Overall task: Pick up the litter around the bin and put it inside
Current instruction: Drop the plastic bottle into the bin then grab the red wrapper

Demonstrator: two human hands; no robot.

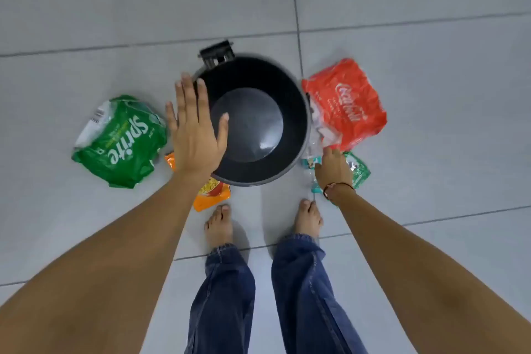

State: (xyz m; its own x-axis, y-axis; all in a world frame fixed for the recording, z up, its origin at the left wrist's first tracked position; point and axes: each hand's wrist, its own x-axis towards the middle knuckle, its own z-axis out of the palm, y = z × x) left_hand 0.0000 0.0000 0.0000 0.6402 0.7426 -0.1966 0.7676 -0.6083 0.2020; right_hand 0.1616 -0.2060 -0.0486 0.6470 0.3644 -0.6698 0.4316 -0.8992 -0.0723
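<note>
Basically, bin (298,100) sits open on the tiled floor (431,8), just ahead of the person's bare feet (219,224), lid hinge on its far side, inside looks bare so far

Litter rings it, none inside yet:
- red wrapper (347,103) touching the bin's right side
- teal packet (359,169) with a clear crinkled bit just near of the red one, bin's near-right
- green wrapper (120,141) off the bin's left, a small gap from the wall
- orange packet (211,194) at the bin's near-left, partly hidden under the left forearm

Right hand (333,165) is low, arm stretched down and forward, fingers curled onto the clear/teal litter. Grip looks closed on it, but the fingertips are hidden behind the knuckles, so can't confirm a firm pinch. My read: this is the first pick, nearest piece taken first

Left hand (195,129) is flat, palm down, fingers spread, grip open and holding nothing. It hovers over the bin's left rim; contact with the rim can't be judged from above. Probably there to steady the bin or for balance while bending

Both arms are near full extension, person standing over the bin, looking straight down
</note>
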